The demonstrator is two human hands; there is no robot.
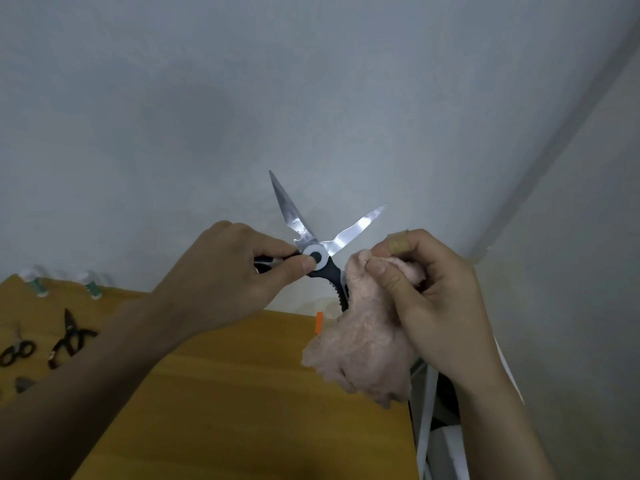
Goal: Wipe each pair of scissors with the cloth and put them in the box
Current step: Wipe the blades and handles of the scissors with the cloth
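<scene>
Both forearms filled the lower frame, raised above a yellow-brown table point(242, 393). Left hand point(221, 271) gripped the kitchen scissors point(317, 256) by one dark handle, thumb pressed beside the white pivot disc. Blades stood spread wide in a V, tips up toward the grey wall point(311, 98), held in the air over the table's far edge. Right hand point(426, 292) clutched the pink cloth point(363, 341), fingers curled round it, a plaster on the index finger; cloth bunched against the scissors' other handle, its lower end hanging loose. Two black scissors point(71, 337) point(15, 351) lay on the table at far left, near each other. Two green-banded spools point(91, 284) point(34, 280) stood at the table's back edge. Small orange tag point(318, 322) showed just left of the cloth.
</scene>
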